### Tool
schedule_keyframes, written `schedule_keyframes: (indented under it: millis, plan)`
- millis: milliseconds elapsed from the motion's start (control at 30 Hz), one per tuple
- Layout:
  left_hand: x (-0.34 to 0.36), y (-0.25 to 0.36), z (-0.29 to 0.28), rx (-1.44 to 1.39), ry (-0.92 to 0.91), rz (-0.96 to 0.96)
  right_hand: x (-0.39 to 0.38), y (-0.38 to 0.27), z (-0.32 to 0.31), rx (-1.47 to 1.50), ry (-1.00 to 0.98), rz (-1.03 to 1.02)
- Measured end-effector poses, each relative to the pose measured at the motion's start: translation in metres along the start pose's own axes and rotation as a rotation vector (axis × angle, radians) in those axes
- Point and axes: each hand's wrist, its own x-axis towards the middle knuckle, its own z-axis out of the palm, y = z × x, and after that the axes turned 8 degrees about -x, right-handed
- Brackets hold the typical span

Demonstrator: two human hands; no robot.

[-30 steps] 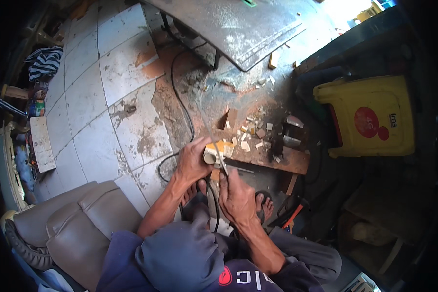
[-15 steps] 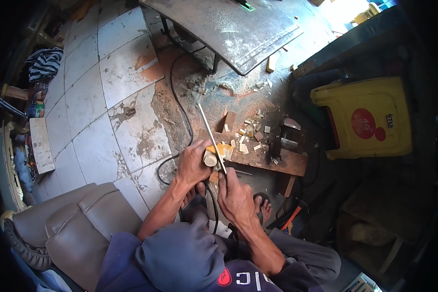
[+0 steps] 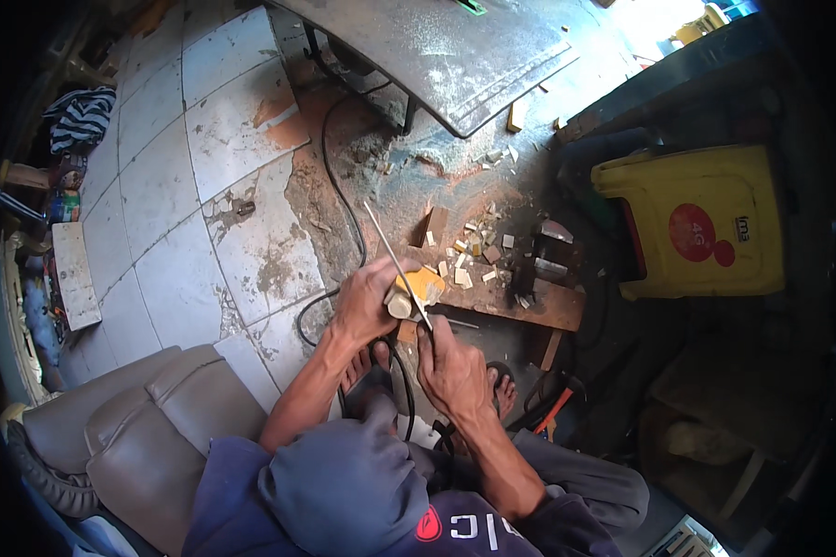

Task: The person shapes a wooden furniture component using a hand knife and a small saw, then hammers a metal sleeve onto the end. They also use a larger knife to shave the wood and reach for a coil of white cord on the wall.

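My left hand is closed around a yellow wooden piece with a pale rounded end, pressing it at the near end of a low wooden bench. In my right hand is a long, thin, file-like metal tool, gripped at its near end. It slants up and to the left across the yellow piece and appears to touch it. My left palm and fingers hide part of the piece; the tool's handle is covered by my right hand.
Several small wood offcuts lie on the bench. A dusty metal-topped table stands ahead, with a black cable on the floor beside it. To the right are a yellow plastic container and an orange-handled tool. A cushioned seat is at left.
The tool's far tip has swung slightly left, and its blade looks turned a little. My hands and the yellow piece have stayed nearly in place.
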Motion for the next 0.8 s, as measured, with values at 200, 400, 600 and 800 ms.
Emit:
schedule_keyframes:
  millis: [200, 400, 600, 800]
  plan:
    - [0.008, 0.002, -0.002, -0.004, 0.014, 0.027, 0.001, 0.001, -0.006, 0.059, 0.036, -0.034]
    - [0.006, -0.002, 0.0, 0.005, 0.021, 0.048, -0.002, -0.011, -0.017, 0.244, 0.246, -0.071]
    - [-0.002, 0.001, 0.004, 0.002, 0.027, 0.079, -0.006, 0.001, 0.0, 0.059, 0.088, -0.038]
    - [0.005, -0.003, 0.005, 0.024, 0.046, 0.077, 0.0, 0.009, 0.006, -0.044, -0.043, -0.032]
